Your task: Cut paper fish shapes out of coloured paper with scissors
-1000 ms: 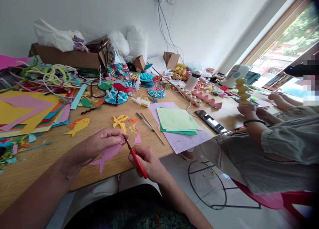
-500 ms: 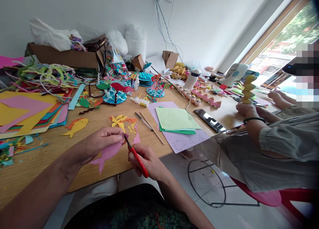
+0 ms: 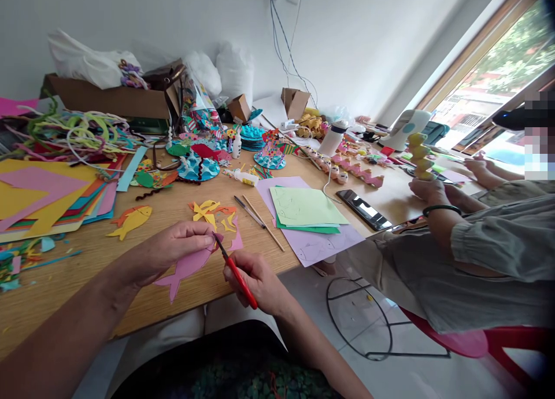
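Between the thumb and fingers of my left hand (image 3: 184, 243) is a pink paper fish (image 3: 186, 272), its tail hanging down toward the table edge. My right hand (image 3: 255, 277) is closed round the red handles of a pair of scissors (image 3: 236, 274). The dark blades reach up to the fish's head end, touching or very near the paper by my left fingertips. Behind my hands lie yellow and orange paper scraps (image 3: 208, 211) and a pink offcut (image 3: 236, 237). A yellow paper fish with orange fins (image 3: 132, 220) lies to the left.
A pen (image 3: 249, 211) and a thin wooden stick (image 3: 264, 224) lie beside green sheets (image 3: 303, 208) on purple paper. A phone (image 3: 364, 209) is further right. Coloured paper (image 3: 43, 191) is stacked at left. A co-worker's hands (image 3: 429, 192) hold a yellow twisted piece (image 3: 418, 156).
My hands, the fish and the scissors stay almost in place. The view has shifted very slightly. The co-worker's hands and the yellow piece have moved a little to the left.
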A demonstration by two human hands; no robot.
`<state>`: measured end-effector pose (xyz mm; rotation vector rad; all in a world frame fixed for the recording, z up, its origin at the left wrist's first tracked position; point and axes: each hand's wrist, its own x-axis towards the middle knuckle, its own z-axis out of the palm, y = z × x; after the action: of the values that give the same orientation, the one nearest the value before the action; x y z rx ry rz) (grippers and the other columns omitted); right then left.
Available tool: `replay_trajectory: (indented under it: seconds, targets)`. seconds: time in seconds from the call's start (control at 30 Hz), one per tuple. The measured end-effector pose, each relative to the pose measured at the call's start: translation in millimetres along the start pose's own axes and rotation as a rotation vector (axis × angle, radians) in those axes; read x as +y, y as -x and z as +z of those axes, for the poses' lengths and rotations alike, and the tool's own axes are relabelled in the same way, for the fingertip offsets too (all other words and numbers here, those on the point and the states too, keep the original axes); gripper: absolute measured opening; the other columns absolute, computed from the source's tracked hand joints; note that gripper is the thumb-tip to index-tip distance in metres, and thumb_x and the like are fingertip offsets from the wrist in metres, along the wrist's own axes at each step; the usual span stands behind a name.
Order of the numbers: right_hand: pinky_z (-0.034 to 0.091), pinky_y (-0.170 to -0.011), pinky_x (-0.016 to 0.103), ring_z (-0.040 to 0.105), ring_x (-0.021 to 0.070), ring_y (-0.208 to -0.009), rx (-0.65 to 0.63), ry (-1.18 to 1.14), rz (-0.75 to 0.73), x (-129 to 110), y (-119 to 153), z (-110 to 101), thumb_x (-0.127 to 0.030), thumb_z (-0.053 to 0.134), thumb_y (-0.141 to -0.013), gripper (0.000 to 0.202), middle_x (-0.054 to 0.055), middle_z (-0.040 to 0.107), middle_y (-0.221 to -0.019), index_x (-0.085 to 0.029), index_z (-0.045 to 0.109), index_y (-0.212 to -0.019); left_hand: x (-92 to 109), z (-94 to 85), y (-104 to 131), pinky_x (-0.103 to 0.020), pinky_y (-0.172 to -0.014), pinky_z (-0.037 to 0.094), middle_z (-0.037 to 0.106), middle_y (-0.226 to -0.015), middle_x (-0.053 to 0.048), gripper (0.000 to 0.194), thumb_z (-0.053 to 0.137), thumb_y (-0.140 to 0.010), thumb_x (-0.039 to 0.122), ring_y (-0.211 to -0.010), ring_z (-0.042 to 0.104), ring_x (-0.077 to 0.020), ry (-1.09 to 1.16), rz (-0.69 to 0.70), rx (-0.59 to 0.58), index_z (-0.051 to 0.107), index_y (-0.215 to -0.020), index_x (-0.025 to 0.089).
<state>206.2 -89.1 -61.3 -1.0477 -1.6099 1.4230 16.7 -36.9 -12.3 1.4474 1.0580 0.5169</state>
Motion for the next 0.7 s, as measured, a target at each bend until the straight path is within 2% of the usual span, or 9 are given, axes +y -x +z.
replay_trajectory:
  seconds: [0.2, 0.5, 0.7]
  targets:
    - [0.026, -0.046, 0.021, 0.035, 0.0085, -0.051, -0.007, 0.003, 0.008, -1, 1, -2, -0.048, 0.060, -0.084, 0.041, -0.005, 0.038, -0.055, -0.020, 0.043, -0.061, 5, 0.3, 1, -0.023, -0.056, 0.034, 0.056, -0.068, 0.002, 0.030, 0.063, -0.067, 0.046, -0.061, 0.044, -0.0128, -0.024, -0.012, -0.030, 0.064, -0.076, 0.017]
    - [0.026, -0.046, 0.021, 0.036, 0.0082, -0.050, -0.036, 0.015, 0.016, -2, 3, -5, -0.047, 0.059, -0.086, 0.039, -0.005, 0.040, -0.055, -0.019, 0.045, -0.063, 7, -10.3, -3, -0.024, -0.057, 0.036, 0.052, -0.069, 0.001, 0.031, 0.058, -0.072, 0.049, -0.065, 0.045, -0.0154, -0.200, 0.009, -0.123, 0.063, -0.077, 0.018]
    - [0.026, -0.045, 0.021, 0.036, 0.0082, -0.049, -0.050, 0.031, 0.029, -4, 2, -7, -0.050, 0.059, -0.085, 0.042, -0.004, 0.039, -0.055, -0.019, 0.044, -0.061, 11, -13.6, -5, -0.024, -0.054, 0.037, 0.053, -0.066, 0.001, 0.030, 0.061, -0.072, 0.048, -0.061, 0.046, -0.0155, -0.268, 0.044, -0.123, 0.064, -0.069, 0.019]
